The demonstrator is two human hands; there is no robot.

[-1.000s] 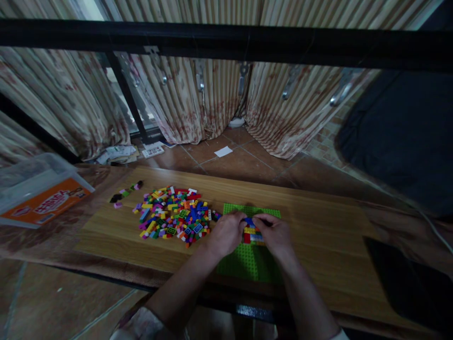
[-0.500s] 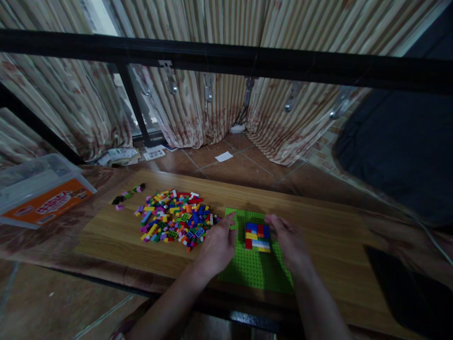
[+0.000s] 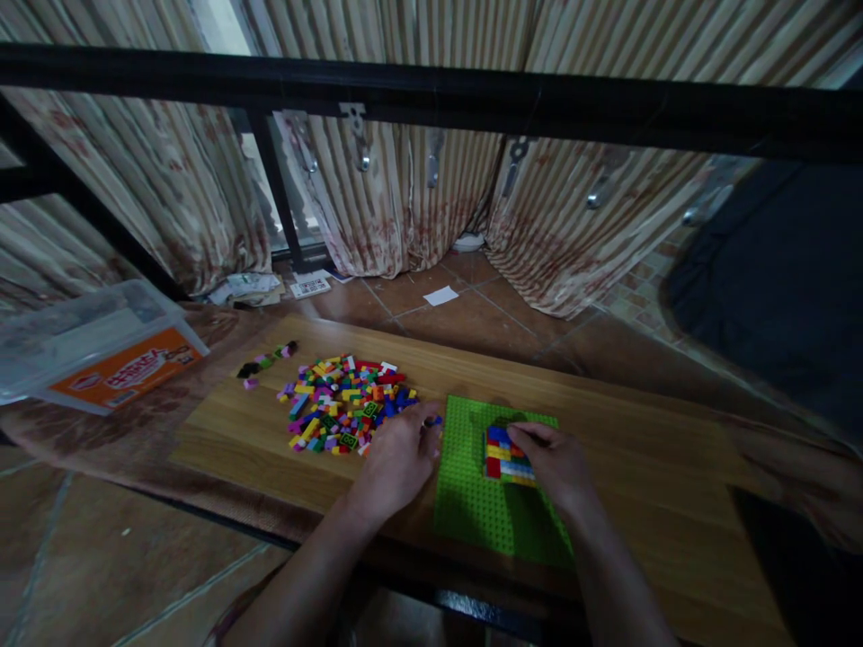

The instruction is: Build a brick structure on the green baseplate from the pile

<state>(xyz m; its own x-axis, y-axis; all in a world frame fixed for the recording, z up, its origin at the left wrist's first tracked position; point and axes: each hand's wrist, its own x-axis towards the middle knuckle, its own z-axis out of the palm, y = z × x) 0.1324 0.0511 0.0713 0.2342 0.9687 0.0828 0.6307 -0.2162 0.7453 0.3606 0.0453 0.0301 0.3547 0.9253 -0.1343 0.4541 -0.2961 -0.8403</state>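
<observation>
A green studded baseplate (image 3: 482,508) lies on a wooden board (image 3: 634,449). On it stands a small block of red, yellow, blue and white bricks (image 3: 502,454). My right hand (image 3: 556,467) rests on that block's right side, fingers curled over its top edge. My left hand (image 3: 397,458) sits at the right edge of a heap of loose coloured bricks (image 3: 343,404), its fingers pinched around a small dark brick (image 3: 433,420) at the baseplate's left edge.
A few stray bricks (image 3: 260,367) lie at the board's far left corner. A clear plastic box with an orange label (image 3: 101,355) stands at the left. A black rail (image 3: 431,90) crosses above, with curtains behind. A dark object (image 3: 796,557) lies at the right.
Both hands left the brick block and spread apart. Now my left hand has reached the heap's edge and pinched a small brick, while my right hand has returned to the block.
</observation>
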